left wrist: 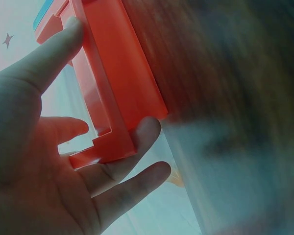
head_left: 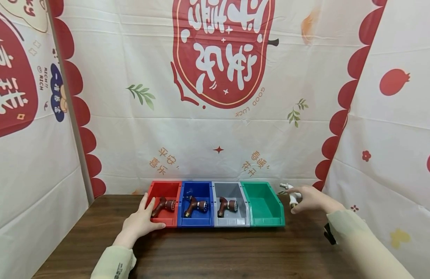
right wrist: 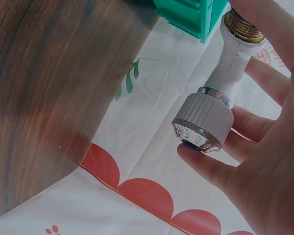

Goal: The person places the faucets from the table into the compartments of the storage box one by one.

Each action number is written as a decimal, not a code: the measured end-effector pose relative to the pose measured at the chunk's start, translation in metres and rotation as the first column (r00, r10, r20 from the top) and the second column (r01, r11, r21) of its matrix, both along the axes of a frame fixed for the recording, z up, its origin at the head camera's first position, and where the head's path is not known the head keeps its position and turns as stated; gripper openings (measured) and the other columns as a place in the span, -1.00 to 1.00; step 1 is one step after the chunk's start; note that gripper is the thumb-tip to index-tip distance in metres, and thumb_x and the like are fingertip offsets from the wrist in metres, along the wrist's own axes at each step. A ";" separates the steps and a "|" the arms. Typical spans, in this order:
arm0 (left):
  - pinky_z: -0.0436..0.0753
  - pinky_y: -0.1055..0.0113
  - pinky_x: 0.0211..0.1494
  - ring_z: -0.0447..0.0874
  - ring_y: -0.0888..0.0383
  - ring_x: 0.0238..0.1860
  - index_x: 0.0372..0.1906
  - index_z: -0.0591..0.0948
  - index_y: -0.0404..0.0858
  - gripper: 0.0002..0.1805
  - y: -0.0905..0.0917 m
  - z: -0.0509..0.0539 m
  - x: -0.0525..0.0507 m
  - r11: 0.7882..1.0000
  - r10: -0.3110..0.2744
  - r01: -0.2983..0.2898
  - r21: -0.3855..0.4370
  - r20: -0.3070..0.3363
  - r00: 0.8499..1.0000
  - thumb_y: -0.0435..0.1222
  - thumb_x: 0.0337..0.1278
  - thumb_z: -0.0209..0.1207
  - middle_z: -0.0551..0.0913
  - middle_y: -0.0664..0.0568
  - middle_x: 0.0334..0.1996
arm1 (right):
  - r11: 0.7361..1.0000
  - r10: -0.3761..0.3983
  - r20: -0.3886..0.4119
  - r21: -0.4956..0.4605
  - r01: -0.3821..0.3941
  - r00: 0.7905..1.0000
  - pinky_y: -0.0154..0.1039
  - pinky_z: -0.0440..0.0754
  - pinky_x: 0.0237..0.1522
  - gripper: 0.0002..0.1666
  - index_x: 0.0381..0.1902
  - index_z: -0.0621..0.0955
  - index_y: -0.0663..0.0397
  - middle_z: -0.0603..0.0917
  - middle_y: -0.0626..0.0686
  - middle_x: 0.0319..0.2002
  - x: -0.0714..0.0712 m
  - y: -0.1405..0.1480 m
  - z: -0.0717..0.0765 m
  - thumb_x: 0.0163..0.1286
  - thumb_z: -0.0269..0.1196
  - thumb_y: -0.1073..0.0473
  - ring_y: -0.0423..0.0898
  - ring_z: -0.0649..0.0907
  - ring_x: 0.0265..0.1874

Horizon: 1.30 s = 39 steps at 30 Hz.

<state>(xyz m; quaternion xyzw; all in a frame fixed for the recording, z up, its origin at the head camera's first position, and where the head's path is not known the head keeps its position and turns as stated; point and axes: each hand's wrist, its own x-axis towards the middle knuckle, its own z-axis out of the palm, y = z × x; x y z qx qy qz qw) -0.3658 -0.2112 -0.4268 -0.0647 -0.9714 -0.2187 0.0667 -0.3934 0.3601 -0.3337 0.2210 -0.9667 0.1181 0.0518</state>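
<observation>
My left hand [head_left: 140,223] holds the left front corner of a red bin [head_left: 167,221], its thumb on the front and its fingers straddling the side wall. A brown tap [head_left: 163,205] with a ribbed knob lies in that bin. Similar brown taps lie in the blue bin [head_left: 195,222] and the grey bin [head_left: 232,222]. Above the table, just right of the bare green bin [head_left: 265,205], my right hand [head_left: 312,198] grips a white tap [right wrist: 206,115]. The right wrist view shows its ribbed knob, silver end and brass thread [right wrist: 242,27].
All the bins stand side by side at the back of a dark wooden table [head_left: 215,252]. Printed white cloth [head_left: 201,147] hangs behind them and along both sides. Bare tabletop lies in front of the row.
</observation>
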 end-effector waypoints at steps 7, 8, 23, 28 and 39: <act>0.52 -0.32 -0.10 0.59 -0.32 -0.09 0.48 0.16 -0.31 0.18 0.000 0.000 0.000 1.000 -0.005 0.005 0.003 -0.003 1.000 0.20 -0.20 0.39 -0.18 -0.27 0.51 | 1.000 -0.010 0.028 -0.011 0.011 1.000 -0.11 0.54 -0.31 -0.18 0.10 0.61 0.19 0.62 0.05 -0.22 -0.001 -0.005 0.001 -0.15 0.57 -0.01 -0.01 0.49 -0.29; 0.52 -0.32 -0.10 0.59 -0.32 -0.09 0.48 0.16 -0.31 0.18 -0.001 0.000 -0.001 1.000 -0.004 0.004 0.003 -0.003 1.000 0.20 -0.20 0.39 -0.18 -0.27 0.51 | 1.000 -0.016 0.031 -0.011 0.016 0.999 -0.11 0.55 -0.30 -0.18 0.11 0.61 0.18 0.62 0.05 -0.21 -0.001 -0.006 0.001 -0.15 0.57 -0.01 0.00 0.50 -0.28; 0.52 -0.32 -0.09 0.58 -0.32 -0.08 0.48 0.16 -0.30 0.21 0.000 -0.001 -0.001 1.000 -0.002 0.002 0.005 0.002 1.000 0.24 -0.23 0.38 -0.17 -0.28 0.51 | 0.999 -0.032 0.054 -0.014 0.033 0.998 -0.09 0.57 -0.31 -0.18 0.14 0.59 0.17 0.61 0.01 -0.21 -0.001 -0.014 0.005 -0.12 0.56 0.01 0.02 0.49 -0.26; 0.51 -0.33 -0.08 0.58 -0.32 -0.08 0.48 0.16 -0.30 0.21 0.001 0.000 -0.001 1.000 -0.001 0.001 0.005 0.001 1.000 0.25 -0.24 0.38 -0.17 -0.27 0.51 | 0.999 -0.041 0.056 -0.019 0.042 0.998 -0.07 0.58 -0.29 -0.18 0.14 0.59 0.15 0.62 0.07 -0.16 -0.001 -0.017 0.004 -0.11 0.56 0.01 0.03 0.49 -0.25; 0.49 -0.35 -0.06 0.57 -0.34 -0.05 0.49 0.15 -0.29 0.21 0.000 -0.001 -0.002 1.000 0.008 -0.008 0.003 0.008 1.000 0.24 -0.23 0.38 -0.19 -0.27 0.51 | 0.999 -0.037 0.073 -0.036 0.039 0.997 -0.01 0.62 -0.27 -0.15 0.18 0.57 0.18 0.62 0.10 -0.12 -0.005 -0.025 -0.002 -0.12 0.56 0.04 0.04 0.48 -0.23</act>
